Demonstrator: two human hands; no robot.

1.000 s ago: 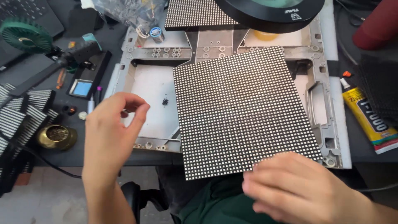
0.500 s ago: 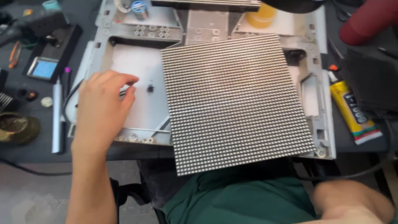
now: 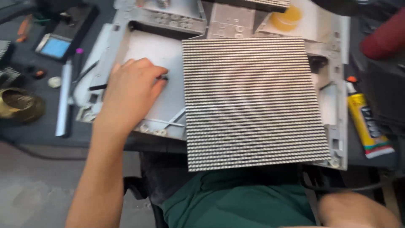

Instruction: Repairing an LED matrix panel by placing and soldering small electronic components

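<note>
A square LED matrix panel point(image 3: 253, 101) with rows of fine dots lies tilted over the right half of a grey metal frame point(image 3: 147, 46). My left hand point(image 3: 130, 93) rests on the frame's flat left plate. Its thumb and fingertips are pinched together on a small dark part point(image 3: 165, 78), just left of the panel's edge. My right hand point(image 3: 354, 209) is low at the bottom right, beside my green shirt point(image 3: 236, 202). It is mostly cut off by the frame edge, away from the panel, and its fingers are hidden.
A yellow glue tube point(image 3: 368, 122) lies right of the frame. On the dark table to the left are a silver bar point(image 3: 64, 101), a brass round object point(image 3: 19, 105) and a small blue-screened device point(image 3: 52, 47). A yellow tape roll point(image 3: 287, 19) and a red object point(image 3: 386, 38) sit at the back.
My left hand moved from above the table edge onto the frame plate and closed on the small dark part. My right hand dropped off the panel toward my lap. The view shifted closer.
</note>
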